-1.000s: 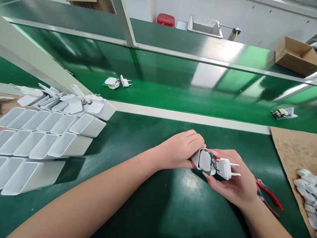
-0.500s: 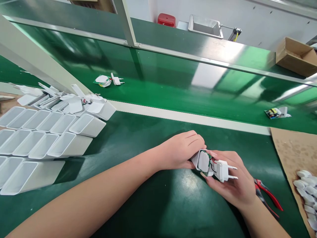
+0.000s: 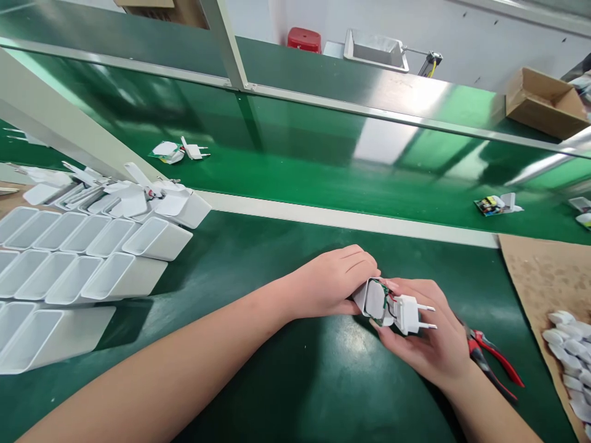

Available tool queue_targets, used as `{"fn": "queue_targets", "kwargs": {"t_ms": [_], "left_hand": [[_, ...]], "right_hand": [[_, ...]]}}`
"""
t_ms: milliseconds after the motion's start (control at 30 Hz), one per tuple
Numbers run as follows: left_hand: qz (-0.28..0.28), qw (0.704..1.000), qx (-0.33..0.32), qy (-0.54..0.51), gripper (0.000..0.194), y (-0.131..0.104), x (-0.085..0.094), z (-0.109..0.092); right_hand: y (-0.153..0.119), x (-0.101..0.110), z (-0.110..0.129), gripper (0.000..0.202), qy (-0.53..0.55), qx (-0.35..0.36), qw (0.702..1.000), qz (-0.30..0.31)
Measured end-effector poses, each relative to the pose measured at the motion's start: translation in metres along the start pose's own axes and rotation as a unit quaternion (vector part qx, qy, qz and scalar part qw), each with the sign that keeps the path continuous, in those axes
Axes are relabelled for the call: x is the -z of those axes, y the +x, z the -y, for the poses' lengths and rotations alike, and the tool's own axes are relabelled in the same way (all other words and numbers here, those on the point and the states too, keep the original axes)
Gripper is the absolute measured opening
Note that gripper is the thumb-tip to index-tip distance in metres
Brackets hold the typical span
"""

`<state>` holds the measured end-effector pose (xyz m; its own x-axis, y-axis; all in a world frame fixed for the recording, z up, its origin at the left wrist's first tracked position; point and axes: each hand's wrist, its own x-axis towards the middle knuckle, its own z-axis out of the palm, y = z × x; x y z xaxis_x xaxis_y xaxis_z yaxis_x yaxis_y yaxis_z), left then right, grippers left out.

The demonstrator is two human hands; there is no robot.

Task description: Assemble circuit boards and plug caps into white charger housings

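My left hand (image 3: 335, 280) is closed around a white plastic housing (image 3: 361, 300), its mouth turned to the right. A circuit board with a white pad (image 3: 375, 299) sits partly inside that mouth. My right hand (image 3: 431, 335) grips the board's outer end between thumb and fingers. Red and dark wires run from the board to a white two-pin plug (image 3: 407, 315), which lies over my right palm with its pins pointing right. My fingers hide part of the housing and board.
Rows of open white housings (image 3: 124, 280) stand left, with plug assemblies (image 3: 132, 197) on the back ones. Red-handled pliers (image 3: 494, 363) lie beside my right wrist. White parts (image 3: 570, 354) rest on cardboard (image 3: 530, 271). Boards with plugs (image 3: 168, 151) lie on the green belt (image 3: 300, 166).
The boards on the green belt have moved left, and another piece shows at the right edge. My hands keep their hold on the housing and board; the view has shifted slightly.
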<state>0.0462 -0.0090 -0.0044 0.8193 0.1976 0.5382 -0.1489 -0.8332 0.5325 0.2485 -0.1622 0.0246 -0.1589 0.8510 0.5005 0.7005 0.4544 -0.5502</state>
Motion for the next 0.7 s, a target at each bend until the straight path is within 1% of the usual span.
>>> {"fn": "queue_targets", "kwargs": {"t_ms": [233, 533, 700], "left_hand": [[0.018, 1.0, -0.004, -0.021, 0.035, -0.0006, 0.0021, 0.0005], [0.016, 1.0, -0.003, 0.007, 0.034, -0.0001, 0.0006, -0.001], [0.007, 1.0, -0.011, 0.007, 0.034, -0.0007, -0.0006, 0.0001]], "right_hand": [[0.0059, 0.0011, 0.0046, 0.061, -0.004, 0.013, 1.0, -0.004], [0.0045, 0.0009, 0.0033, 0.064, -0.015, 0.027, 1.0, -0.007], [0.0021, 0.0012, 0.0038, 0.062, -0.011, 0.003, 1.0, 0.003]]}}
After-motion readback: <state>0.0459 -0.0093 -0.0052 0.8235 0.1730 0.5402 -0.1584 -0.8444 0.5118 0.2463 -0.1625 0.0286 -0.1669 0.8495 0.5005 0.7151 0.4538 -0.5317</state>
